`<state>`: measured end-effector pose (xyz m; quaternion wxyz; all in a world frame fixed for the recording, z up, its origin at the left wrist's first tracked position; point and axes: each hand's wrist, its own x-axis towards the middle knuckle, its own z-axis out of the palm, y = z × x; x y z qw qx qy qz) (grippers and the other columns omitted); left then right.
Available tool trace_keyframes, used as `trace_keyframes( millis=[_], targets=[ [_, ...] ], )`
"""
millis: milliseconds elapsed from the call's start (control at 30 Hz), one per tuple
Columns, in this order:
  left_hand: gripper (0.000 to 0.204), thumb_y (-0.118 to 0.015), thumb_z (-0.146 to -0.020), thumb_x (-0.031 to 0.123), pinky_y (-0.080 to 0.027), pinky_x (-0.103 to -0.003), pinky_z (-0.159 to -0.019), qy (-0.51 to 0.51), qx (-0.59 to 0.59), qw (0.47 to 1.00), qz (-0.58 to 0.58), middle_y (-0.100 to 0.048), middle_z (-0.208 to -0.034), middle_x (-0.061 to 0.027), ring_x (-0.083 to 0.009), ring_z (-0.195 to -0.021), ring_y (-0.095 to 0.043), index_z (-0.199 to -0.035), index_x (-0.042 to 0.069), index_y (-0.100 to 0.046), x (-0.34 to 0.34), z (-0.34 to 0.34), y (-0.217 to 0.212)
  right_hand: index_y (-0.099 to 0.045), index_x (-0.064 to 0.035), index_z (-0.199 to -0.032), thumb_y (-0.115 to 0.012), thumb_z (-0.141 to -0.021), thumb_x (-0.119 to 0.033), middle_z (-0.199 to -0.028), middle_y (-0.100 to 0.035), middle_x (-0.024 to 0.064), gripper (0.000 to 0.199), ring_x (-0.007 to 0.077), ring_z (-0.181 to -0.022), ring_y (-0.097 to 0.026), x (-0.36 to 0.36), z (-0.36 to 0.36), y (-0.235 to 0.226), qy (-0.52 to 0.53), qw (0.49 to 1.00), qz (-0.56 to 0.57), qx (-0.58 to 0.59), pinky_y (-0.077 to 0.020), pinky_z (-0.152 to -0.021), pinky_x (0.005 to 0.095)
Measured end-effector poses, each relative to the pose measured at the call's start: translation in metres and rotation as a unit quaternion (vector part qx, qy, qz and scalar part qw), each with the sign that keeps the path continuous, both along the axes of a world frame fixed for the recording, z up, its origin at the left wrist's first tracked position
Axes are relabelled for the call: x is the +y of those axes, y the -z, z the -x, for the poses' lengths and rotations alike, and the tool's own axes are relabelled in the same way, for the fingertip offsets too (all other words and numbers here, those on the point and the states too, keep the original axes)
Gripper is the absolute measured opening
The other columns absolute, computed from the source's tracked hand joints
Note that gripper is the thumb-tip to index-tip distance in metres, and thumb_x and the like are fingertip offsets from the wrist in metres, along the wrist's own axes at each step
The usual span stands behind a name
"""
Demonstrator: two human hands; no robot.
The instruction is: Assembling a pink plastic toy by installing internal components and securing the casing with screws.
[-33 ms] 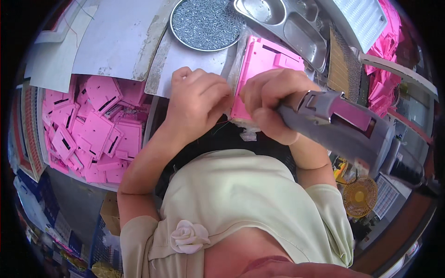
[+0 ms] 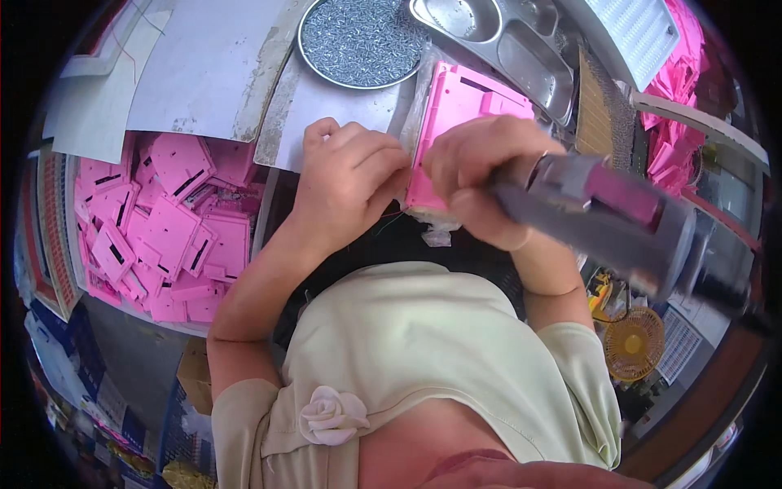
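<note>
A pink plastic panel (image 2: pixel 468 102) with raised ribs and a dark slot lies in front of me, partly covered by my right hand (image 2: pixel 482 175). That hand is wrapped around a grey electric screwdriver (image 2: pixel 603 216), whose body tilts out to the right and is blurred; its tip is hidden. Beside the panel's left edge, my left hand (image 2: pixel 346 179) is closed with curled fingers, and what they pinch is out of sight. Clear plastic film (image 2: pixel 437 236) pokes out under the panel's near end. Beyond my left hand, a round metal tray (image 2: pixel 376 86) holds a heap of small screws (image 2: pixel 358 41).
Many pink plastic parts (image 2: pixel 167 232) are piled in a bin at the left. A compartmented steel tray (image 2: pixel 536 73) stands behind the panel. At the right are a white ridged tray (image 2: pixel 631 37), more pink pieces (image 2: pixel 674 155) and, lower, a yellow fan (image 2: pixel 634 344).
The screwdriver's rear body has swung slightly toward me and blurred, and my right hand has shifted a little with it. My left hand and the panel look almost unchanged.
</note>
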<state>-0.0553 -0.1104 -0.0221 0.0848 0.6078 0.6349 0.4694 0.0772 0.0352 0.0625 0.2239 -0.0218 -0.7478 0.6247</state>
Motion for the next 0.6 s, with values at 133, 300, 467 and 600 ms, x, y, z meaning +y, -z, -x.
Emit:
trace_keyframes(
  millis=[133, 300, 467, 600],
  targets=[
    [0.018, -0.080, -0.077, 0.011, -0.037, -0.040, -0.087, -0.003, -0.011, 1.000, -0.021, -0.070, -0.094, 0.0010, -0.0180, -0.084, -0.064, -0.093, 0.011, -0.072, 0.004, -0.005, 0.002, -0.054, -0.0037, -0.099, -0.079, -0.090, -0.020, -0.070, -0.056, 0.0051, 0.031, 0.0158, -0.055, -0.053, 0.001, -0.003, -0.015, -0.008, 0.983, 0.148, 0.105, -0.0441, -0.052, 0.0326],
    [0.018, -0.081, -0.075, 0.010, -0.037, -0.040, -0.086, 0.007, -0.016, 0.999, -0.042, -0.069, -0.089, 0.0014, -0.0175, -0.079, -0.063, -0.091, 0.011, -0.072, 0.006, -0.010, -0.002, -0.051, -0.0047, -0.101, -0.075, -0.095, -0.028, -0.069, -0.054, 0.0044, 0.034, 0.0148, -0.053, -0.051, -0.006, -0.006, -0.022, -0.003, 0.981, 0.158, 0.117, -0.0427, -0.050, 0.0326],
    [0.019, -0.083, -0.073, 0.010, -0.036, -0.040, -0.087, 0.012, 0.036, 0.998, -0.046, -0.068, -0.087, 0.0023, -0.0163, -0.077, -0.061, -0.089, 0.012, -0.072, 0.004, -0.014, -0.008, -0.049, -0.0099, -0.102, -0.068, -0.100, -0.037, -0.059, -0.051, -0.0014, 0.033, 0.0139, -0.045, -0.049, -0.016, -0.012, -0.025, 0.043, 0.989, 0.114, 0.078, -0.0412, -0.045, 0.0324],
    [0.020, -0.083, -0.072, 0.010, -0.035, -0.039, -0.088, 0.021, 0.032, 0.998, -0.049, -0.067, -0.085, 0.0028, -0.0160, -0.077, -0.061, -0.088, 0.013, -0.071, 0.002, -0.017, -0.009, -0.049, -0.0097, -0.100, -0.069, -0.100, -0.036, -0.058, -0.050, -0.0012, 0.033, 0.0142, -0.043, -0.048, -0.016, -0.019, -0.026, 0.031, 0.988, 0.119, 0.095, -0.0412, -0.044, 0.0323]
  ],
)
